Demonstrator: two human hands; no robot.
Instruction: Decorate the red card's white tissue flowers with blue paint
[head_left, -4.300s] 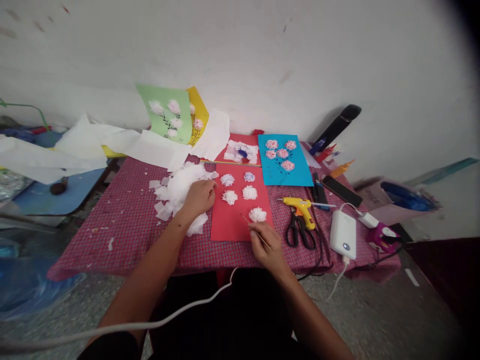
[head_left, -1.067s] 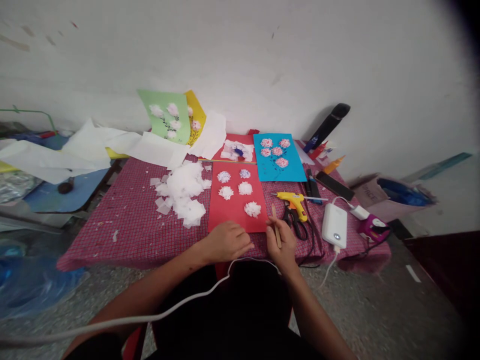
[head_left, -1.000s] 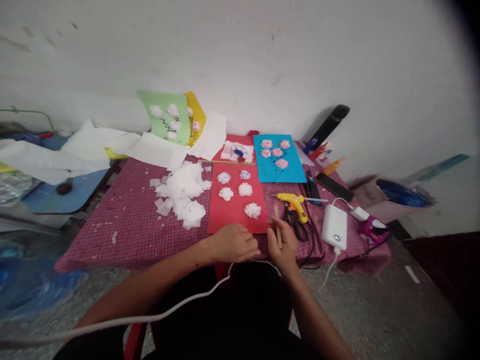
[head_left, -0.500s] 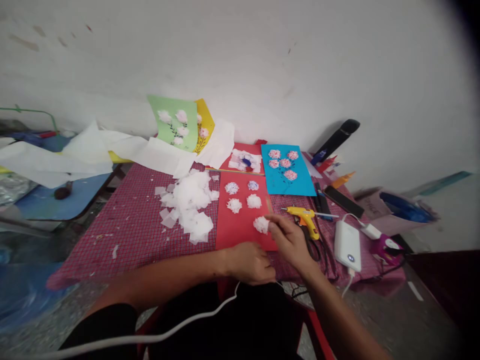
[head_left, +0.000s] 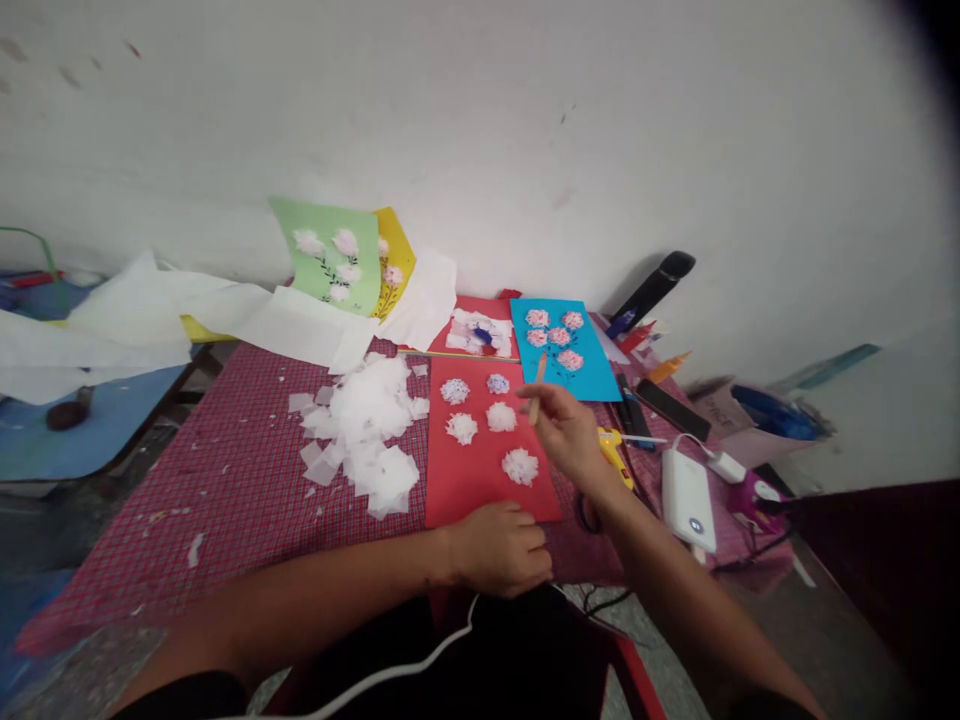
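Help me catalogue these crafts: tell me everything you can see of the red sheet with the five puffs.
The red sheet is a matte rectangle that looks like paper or card, lying flat on the checked tablecloth. It bears five ruffled, tissue-like puffs: the far two speckled bluish-purple, the other three white. A thin multicoloured strip runs by its far edge. The left hand hides part of its near edge; whether it touches the sheet is unclear.
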